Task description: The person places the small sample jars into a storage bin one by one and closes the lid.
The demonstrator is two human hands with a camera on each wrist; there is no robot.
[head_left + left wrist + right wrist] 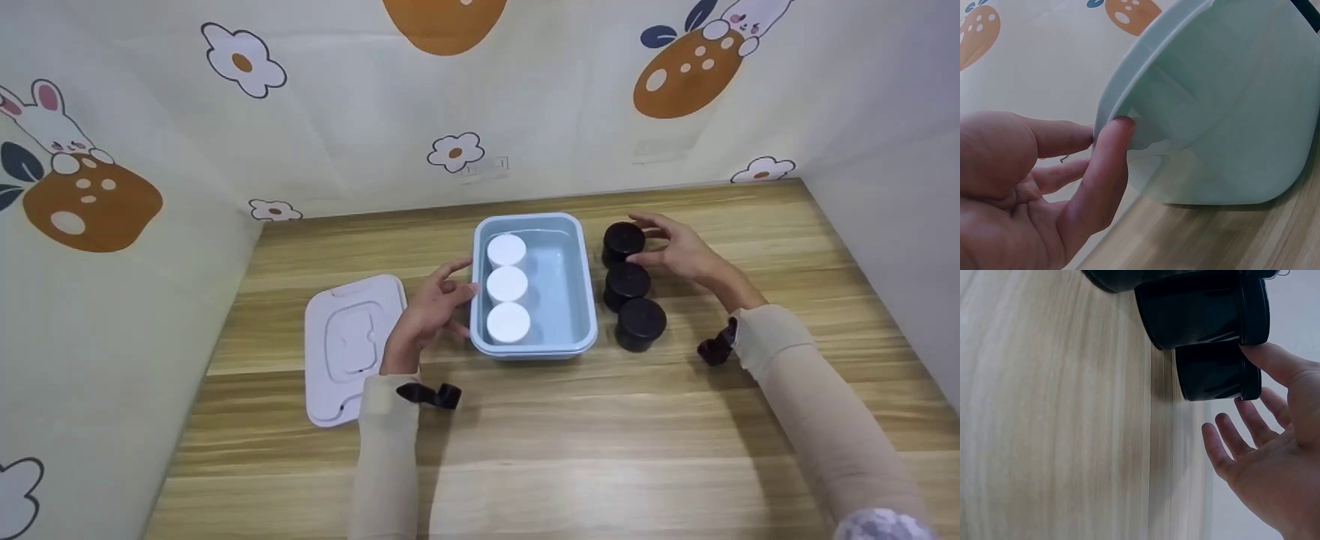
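Head view: found farthest black jar upright on surface, right of blue bin, directly left of nearer right hand, between thumb and wide-spread fingers. Noted left hand touching bin's left side, fingers spread.

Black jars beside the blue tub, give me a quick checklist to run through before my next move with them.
1. Blue tub sitting flat on the table: ok.
2. Left hand at the tub's rim: ok, touching the left side.
3. Space in the tub: ok, the three white jars line only its left side.
4. White lid off the tub: ok, it lies to the left, partly behind the left arm.
5. Right hand at the farthest black jar: ok, thumb and fingers are on either side.
6. Firm grip on that jar: cannot tell.
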